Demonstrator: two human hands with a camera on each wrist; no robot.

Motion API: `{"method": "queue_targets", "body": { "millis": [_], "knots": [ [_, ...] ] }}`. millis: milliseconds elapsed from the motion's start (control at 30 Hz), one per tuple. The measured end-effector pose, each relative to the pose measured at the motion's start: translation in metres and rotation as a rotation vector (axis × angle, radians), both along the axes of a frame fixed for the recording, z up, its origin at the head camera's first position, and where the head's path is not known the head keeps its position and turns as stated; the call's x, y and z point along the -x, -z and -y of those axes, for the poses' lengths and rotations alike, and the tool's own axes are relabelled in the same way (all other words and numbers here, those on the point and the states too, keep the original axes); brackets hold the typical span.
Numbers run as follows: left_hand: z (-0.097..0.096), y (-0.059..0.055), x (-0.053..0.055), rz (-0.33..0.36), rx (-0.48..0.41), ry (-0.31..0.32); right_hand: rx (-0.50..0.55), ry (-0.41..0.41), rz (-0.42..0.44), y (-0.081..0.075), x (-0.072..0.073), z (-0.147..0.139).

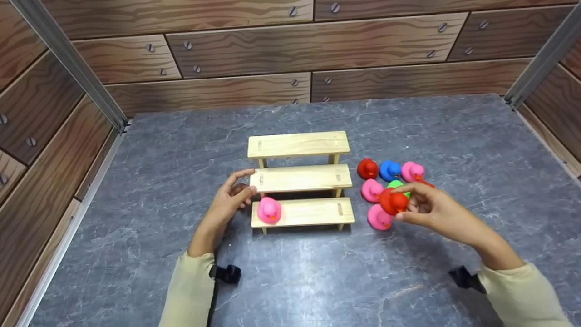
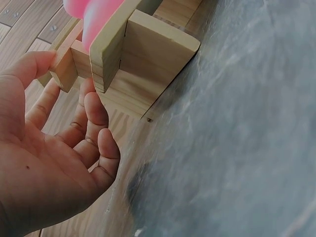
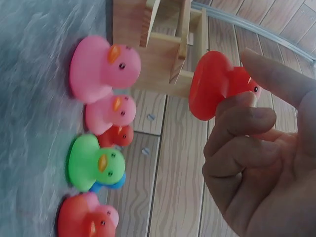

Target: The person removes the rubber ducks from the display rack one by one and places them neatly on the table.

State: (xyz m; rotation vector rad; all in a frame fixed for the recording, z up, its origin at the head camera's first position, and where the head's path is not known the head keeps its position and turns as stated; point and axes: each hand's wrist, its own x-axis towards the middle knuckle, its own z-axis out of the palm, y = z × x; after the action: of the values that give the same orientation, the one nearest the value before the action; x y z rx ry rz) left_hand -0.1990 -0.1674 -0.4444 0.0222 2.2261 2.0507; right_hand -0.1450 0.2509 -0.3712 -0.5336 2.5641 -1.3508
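Observation:
A red rubber duck (image 1: pixel 393 201) is held in my right hand (image 1: pixel 438 212), pinched between thumb and fingers. In the right wrist view the duck (image 3: pixel 210 86) hangs apart from the others. My left hand (image 1: pixel 225 202) pinches the left end of the middle step of a three-step wooden stand (image 1: pixel 302 178), thumb and index finger at its two edges. Its other fingers curl beside the stand in the left wrist view. A pink rubber duck (image 1: pixel 269 210) sits at the left end of the lowest step.
Right of the stand several ducks sit grouped on the grey marbled surface (image 1: pixel 308 277): pink ones (image 1: pixel 377 218), a blue one (image 1: pixel 389 170), a green one (image 3: pixel 96 163) and red ones (image 1: pixel 367 168). Wood-patterned walls (image 1: pixel 254 50) enclose the back and sides.

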Motion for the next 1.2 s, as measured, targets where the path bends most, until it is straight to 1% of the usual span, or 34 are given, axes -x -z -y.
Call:
{"method": "queue_targets", "body": {
  "millis": [167,333,433,600,967,1200],
  "knots": [
    [0.0,0.0,0.0,0.004,0.025,0.007,-0.038,0.002,-0.012,0.003,-0.001,-0.011],
    [0.0,-0.001,0.0,0.008,0.037,0.008,-0.106,0.001,0.021,0.005,-0.002,-0.019],
    [0.0,0.0,0.001,0.004,0.037,0.007,-0.147,-0.001,0.036,0.005,-0.001,-0.023],
    [0.0,0.0,0.0,-0.002,0.024,0.003,-0.19,-0.029,0.031,0.006,0.0,-0.026],
    [0.0,-0.002,0.0,0.009,0.015,0.011,-0.224,-0.068,0.034,0.012,0.004,-0.032],
    [0.0,-0.002,-0.001,0.023,0.027,-0.001,-0.26,-0.079,0.034,0.017,0.007,-0.032]
  ]
}}
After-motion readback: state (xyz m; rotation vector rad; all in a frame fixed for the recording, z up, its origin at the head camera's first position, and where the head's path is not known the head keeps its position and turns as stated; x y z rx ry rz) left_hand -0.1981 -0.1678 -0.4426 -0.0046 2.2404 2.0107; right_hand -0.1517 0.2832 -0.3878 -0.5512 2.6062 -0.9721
